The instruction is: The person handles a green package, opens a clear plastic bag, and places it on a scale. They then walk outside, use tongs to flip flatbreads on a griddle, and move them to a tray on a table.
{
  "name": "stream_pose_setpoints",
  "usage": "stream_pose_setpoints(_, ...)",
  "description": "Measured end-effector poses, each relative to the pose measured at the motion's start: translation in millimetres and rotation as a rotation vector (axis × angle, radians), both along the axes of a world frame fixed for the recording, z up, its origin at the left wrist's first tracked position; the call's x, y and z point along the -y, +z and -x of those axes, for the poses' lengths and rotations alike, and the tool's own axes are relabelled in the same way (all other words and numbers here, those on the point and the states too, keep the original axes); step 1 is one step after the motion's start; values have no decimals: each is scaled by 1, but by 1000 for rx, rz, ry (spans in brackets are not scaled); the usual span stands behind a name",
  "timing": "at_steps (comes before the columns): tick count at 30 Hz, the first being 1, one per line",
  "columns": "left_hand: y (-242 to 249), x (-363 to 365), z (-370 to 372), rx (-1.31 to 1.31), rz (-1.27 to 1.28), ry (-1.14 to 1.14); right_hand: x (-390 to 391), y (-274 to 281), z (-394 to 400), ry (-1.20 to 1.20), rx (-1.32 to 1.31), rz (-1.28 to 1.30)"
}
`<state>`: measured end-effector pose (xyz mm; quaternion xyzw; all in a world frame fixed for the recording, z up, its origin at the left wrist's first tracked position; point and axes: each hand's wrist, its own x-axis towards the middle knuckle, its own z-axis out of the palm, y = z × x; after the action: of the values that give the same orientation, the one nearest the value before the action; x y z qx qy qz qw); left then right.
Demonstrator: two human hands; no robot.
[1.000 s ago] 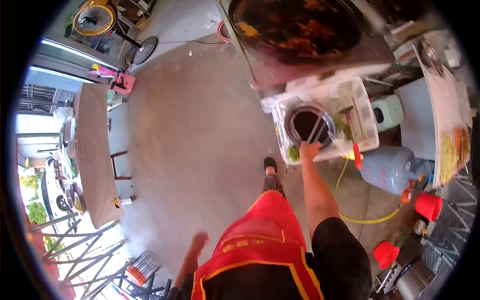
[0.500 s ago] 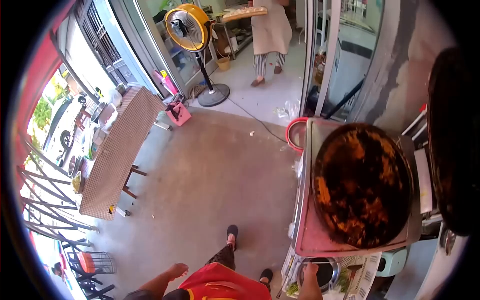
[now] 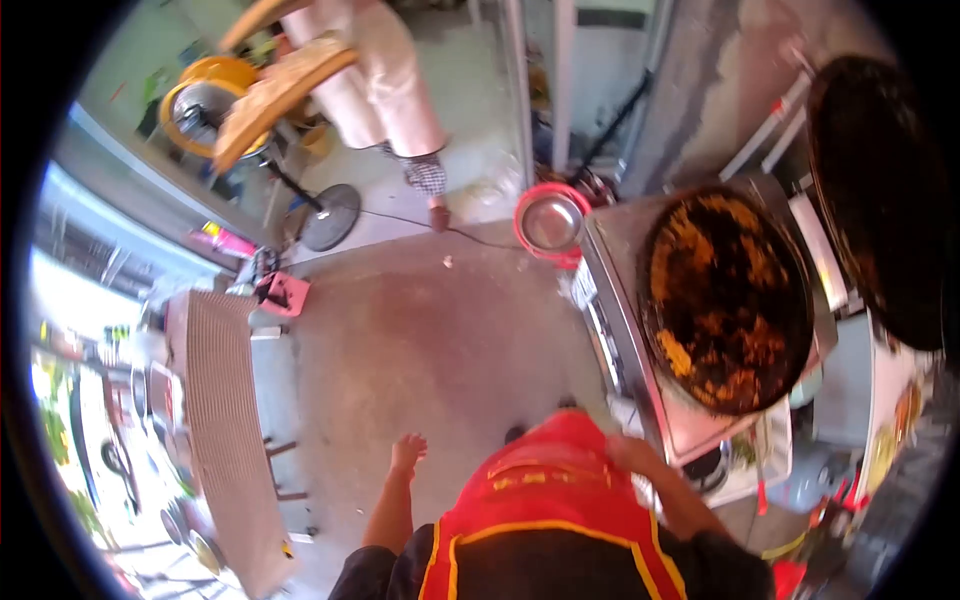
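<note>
My left hand point(image 3: 408, 454) hangs over the floor at the left of my red apron point(image 3: 545, 475). Its fingers are stretched apart and nothing is in them. At the apron's right edge is my right hand point(image 3: 630, 455), beside the griddle stand's near corner; its fingers are blurred and I cannot make out their shape. Ahead on the right, a round black griddle point(image 3: 728, 300) with browned, charred patches sits on the metal stand point(image 3: 690, 435). A large dark round lid point(image 3: 875, 200) stands raised behind it. Neither hand touches the griddle.
A person point(image 3: 370, 80) at the doorway carries long wooden boards point(image 3: 285, 100) bearing pale pieces. A yellow fan point(image 3: 210, 105) stands behind, its cable crossing the floor. A red-rimmed basin point(image 3: 550, 220) sits by the stand. Left is a checked-cloth table point(image 3: 225, 420) with bowls; a pink basket point(image 3: 285, 293) is nearby.
My view has turned and moved forward. The person with the boards has come nearer to the doorway. My right hand has moved from above the pan below the stand to the apron's side.
</note>
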<state>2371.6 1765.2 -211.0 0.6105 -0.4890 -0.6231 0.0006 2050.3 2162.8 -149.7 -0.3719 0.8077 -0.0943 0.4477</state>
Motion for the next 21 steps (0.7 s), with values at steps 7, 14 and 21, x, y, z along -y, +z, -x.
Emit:
stream_pose_setpoints(7,23,29,23,26,53,-37,198,77,95,-134,-55,592)
stream_pose_setpoints(14,-43,-15,-53,686,470,-1350,324,94,187,76,74,802)
stream_pose_setpoints(21,-31,-21,10,752,280,-1273,417,85,250,202,67,762)
